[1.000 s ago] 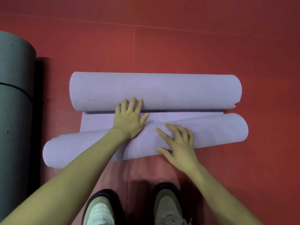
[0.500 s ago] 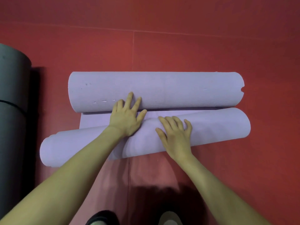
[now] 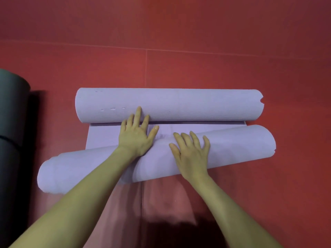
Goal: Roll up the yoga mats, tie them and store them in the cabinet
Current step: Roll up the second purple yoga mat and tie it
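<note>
A lilac yoga mat lies on the red floor, curled from both ends. Its far roll [image 3: 179, 104] lies straight across; its near roll [image 3: 232, 144] is skewed, with its left end [image 3: 59, 172] closer to me. A narrow flat strip [image 3: 102, 135] shows between them. My left hand [image 3: 137, 135] lies flat with straight fingers on the strip and the near roll, its fingertips touching the far roll. My right hand [image 3: 190, 151] presses flat on top of the near roll, fingers spread.
A dark grey rolled mat [image 3: 10, 126] lies along the left edge. Red floor mats [image 3: 197, 65] with seams surround the lilac mat on all other sides.
Both hands have pushed the near roll away from me, narrowing the flat strip. The right hand slid further onto the roll. My shoes have dropped out of view.
</note>
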Action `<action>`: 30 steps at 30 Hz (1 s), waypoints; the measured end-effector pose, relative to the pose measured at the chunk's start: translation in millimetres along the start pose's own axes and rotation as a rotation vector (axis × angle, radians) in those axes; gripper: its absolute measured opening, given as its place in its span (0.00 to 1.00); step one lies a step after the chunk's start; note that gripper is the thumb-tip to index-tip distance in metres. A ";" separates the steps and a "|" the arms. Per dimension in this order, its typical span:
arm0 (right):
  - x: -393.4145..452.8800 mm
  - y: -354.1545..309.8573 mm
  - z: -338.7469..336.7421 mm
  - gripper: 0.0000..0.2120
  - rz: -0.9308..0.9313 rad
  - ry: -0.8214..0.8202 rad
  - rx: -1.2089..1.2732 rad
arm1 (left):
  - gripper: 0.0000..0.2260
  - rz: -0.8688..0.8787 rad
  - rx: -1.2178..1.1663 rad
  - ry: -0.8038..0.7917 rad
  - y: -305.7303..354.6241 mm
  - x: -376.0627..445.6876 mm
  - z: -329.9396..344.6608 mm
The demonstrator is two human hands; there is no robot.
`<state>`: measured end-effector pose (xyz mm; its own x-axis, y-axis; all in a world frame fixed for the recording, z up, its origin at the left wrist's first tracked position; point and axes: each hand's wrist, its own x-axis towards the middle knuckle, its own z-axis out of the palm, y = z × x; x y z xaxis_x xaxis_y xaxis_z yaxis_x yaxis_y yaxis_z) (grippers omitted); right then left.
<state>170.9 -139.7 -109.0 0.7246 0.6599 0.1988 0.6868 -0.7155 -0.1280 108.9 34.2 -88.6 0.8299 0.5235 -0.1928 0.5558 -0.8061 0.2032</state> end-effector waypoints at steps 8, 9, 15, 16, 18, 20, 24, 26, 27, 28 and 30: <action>46.7 0.5 7.4 0.24 -0.067 -0.001 -0.006 | 0.29 0.001 -0.064 -0.024 -7.8 34.6 -12.0; 53.6 -0.4 8.6 0.24 -0.057 -0.012 -0.010 | 0.31 0.005 -0.077 -0.025 -7.4 32.8 -11.4; 94.4 -4.6 8.7 0.33 -0.030 -0.217 -0.020 | 0.40 0.137 -0.055 0.022 -15.7 -0.4 -0.3; 99.1 -4.6 9.6 0.32 -0.031 -0.238 -0.021 | 0.40 0.159 -0.038 0.015 -17.3 -3.0 -0.6; 102.7 -4.3 9.6 0.27 -0.029 -0.244 -0.014 | 0.43 0.256 0.033 -0.019 -20.9 -6.0 -2.2; 100.8 -3.0 9.9 0.26 -0.023 -0.220 0.014 | 0.47 0.361 0.056 -0.041 -26.6 -5.9 -1.5; 84.9 -2.7 8.2 0.24 -0.089 -0.018 0.070 | 0.48 0.396 -0.001 -0.048 -33.4 2.3 -3.2; 68.8 3.0 7.5 0.22 -0.147 0.071 0.092 | 0.46 0.399 -0.008 -0.042 -34.4 9.4 -9.1; 59.3 7.6 6.8 0.23 -0.176 0.084 0.102 | 0.44 0.413 0.007 -0.028 -35.8 11.9 -11.2; 50.0 13.1 5.9 0.25 -0.206 0.077 0.113 | 0.43 0.432 0.032 -0.003 -36.5 12.9 -12.3; 35.0 25.8 5.0 0.33 -0.272 0.011 0.125 | 0.41 0.444 0.062 0.049 -35.1 8.0 -10.4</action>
<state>214.3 -133.9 -110.2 0.5129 0.8204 0.2529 0.8578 -0.4785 -0.1875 96.5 69.6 -87.4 0.9895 0.1342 -0.0541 0.1423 -0.9697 0.1983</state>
